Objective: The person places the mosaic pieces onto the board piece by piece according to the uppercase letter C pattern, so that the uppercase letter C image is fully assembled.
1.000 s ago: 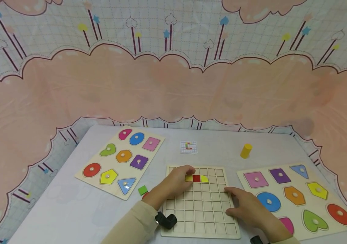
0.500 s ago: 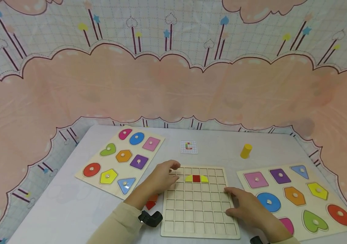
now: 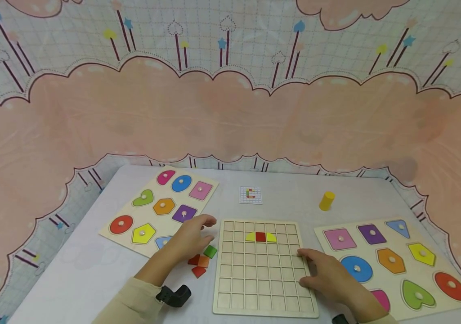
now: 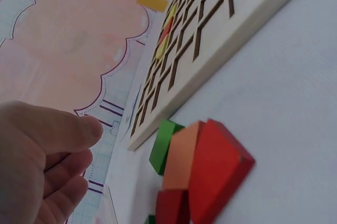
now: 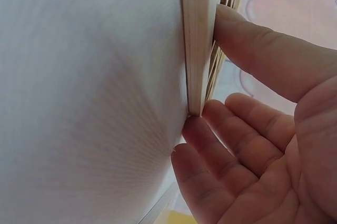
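Observation:
My left hand (image 3: 190,238) hovers, fingers relaxed and holding nothing, beside a small pile of blocks left of the wooden grid board (image 3: 266,274). In the pile are a green block (image 3: 210,251), an orange block (image 3: 203,262) and red blocks (image 3: 199,272); the left wrist view shows them close below the hand. On the board's upper part, a red square (image 3: 260,236) sits between two yellow curved pieces (image 3: 250,237). My right hand (image 3: 329,274) rests at the board's right edge. Its thumb (image 5: 253,45) and fingertips touch the wood in the right wrist view.
Shape-puzzle boards with knobs flank the grid board, one at left (image 3: 149,247) and one at right (image 3: 319,234). Behind it lies a small pattern card (image 3: 250,195). A yellow cylinder (image 3: 327,201) stands at the back right. A printed cloth hangs behind the table.
My left hand has let go of the left yellow piece and moved left off the grid board toward the block pile, uncovering it. The right hand has stayed at the board's edge.

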### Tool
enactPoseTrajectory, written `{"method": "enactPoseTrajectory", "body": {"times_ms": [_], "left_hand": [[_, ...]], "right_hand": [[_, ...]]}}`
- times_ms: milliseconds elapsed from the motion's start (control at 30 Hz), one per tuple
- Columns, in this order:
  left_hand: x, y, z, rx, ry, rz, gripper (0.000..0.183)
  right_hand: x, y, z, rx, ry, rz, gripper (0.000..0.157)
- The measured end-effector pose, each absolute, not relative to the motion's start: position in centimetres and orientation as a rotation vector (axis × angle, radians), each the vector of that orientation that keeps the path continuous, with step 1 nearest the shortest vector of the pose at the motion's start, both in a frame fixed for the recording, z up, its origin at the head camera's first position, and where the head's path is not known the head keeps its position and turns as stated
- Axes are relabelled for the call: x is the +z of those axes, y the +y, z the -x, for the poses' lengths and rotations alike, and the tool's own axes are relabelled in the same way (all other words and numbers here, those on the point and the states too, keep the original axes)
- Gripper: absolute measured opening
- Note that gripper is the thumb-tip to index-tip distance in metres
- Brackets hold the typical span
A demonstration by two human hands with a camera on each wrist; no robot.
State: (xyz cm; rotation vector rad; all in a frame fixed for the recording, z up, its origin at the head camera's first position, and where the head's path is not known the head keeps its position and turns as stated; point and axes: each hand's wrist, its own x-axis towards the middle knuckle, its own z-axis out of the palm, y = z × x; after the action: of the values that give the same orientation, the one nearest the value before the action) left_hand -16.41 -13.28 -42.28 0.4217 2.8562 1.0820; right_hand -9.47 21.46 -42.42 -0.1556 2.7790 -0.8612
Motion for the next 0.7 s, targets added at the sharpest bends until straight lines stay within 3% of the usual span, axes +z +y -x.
{"method": "enactPoseTrajectory", "body": {"times_ms": [700], "left_hand": [[-43.6, -14.9, 15.1, 0.979, 2.748, -0.461, 0.038]], "right_hand": [[-42.6, 21.5, 9.3, -0.882, 2.777, 0.153, 0.066]]}}
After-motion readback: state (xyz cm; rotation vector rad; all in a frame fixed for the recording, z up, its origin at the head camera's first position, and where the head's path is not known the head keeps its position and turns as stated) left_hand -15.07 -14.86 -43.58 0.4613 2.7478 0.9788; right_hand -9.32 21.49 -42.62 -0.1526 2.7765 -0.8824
